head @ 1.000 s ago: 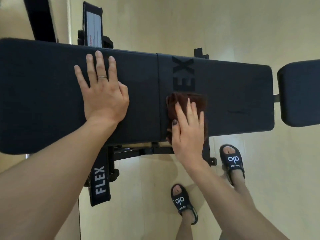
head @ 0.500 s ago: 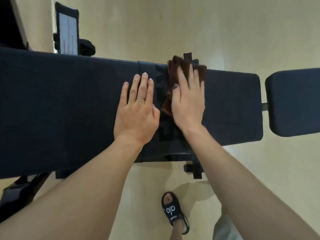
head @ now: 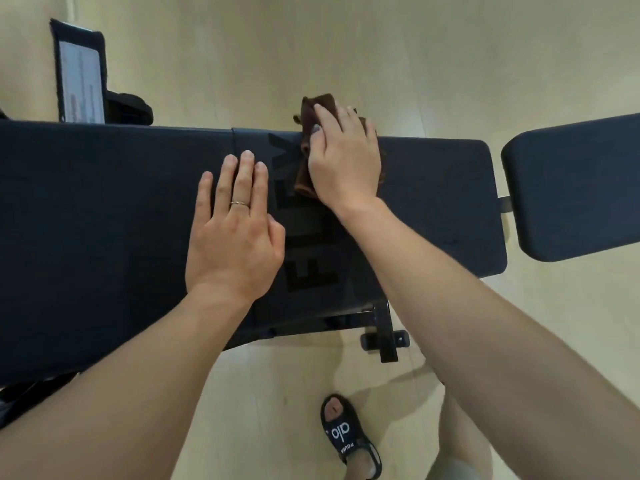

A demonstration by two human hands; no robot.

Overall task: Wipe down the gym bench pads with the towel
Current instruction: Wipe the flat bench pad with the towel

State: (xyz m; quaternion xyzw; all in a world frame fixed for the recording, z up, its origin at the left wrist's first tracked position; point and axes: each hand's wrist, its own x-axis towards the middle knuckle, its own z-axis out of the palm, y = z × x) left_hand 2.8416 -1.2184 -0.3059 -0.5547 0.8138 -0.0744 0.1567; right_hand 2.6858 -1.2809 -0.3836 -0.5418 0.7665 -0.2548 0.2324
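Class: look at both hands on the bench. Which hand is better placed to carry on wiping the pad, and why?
The right hand. It already presses the towel at the pad's far edge, fingers curling over it. The left hand lies flat on bare pad, touching no towel, so it probably only braces.

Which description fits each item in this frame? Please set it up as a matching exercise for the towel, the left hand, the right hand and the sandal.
Column 1:
1. towel
2. left hand
3. right hand
4. sandal

Column 2:
A. flat on the long bench pad, wearing a ring
B. on the floor below the bench, black with white lettering
C. brown, hanging over the pad's far edge
D. pressing the cloth at the pad's far edge

Pairs: 1-C, 2-A, 3-D, 4-B
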